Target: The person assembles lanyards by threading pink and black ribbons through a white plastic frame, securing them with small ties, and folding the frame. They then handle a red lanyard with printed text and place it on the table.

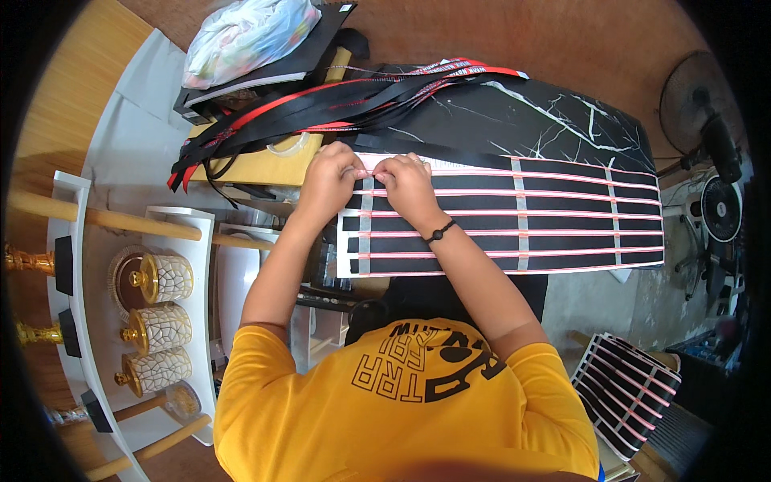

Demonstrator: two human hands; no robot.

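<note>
A long sheet of black bands edged with pink-and-white lines (pixel 569 225) lies across the table in front of me. Strips of greyish clear tape (pixel 522 215) run across its bands. Over its top left corner, my left hand (pixel 328 185) is closed, thumb and forefinger pinched together. Close beside it, my right hand (pixel 409 191) pinches too, wearing a black bracelet (pixel 440 231). Their fingertips nearly meet at the end of the uppermost band; a small reddish bit shows between them, too small to make out.
Black and red printed straps (pixel 321 112) are heaped behind my hands on a black marbled tabletop (pixel 562 128). A plastic bag (pixel 249 40) sits at the far left. White shelves with gold-lidded jars (pixel 161 328) stand left. Another banded sheet (pixel 626 394) lies lower right; fans (pixel 720 207) stand right.
</note>
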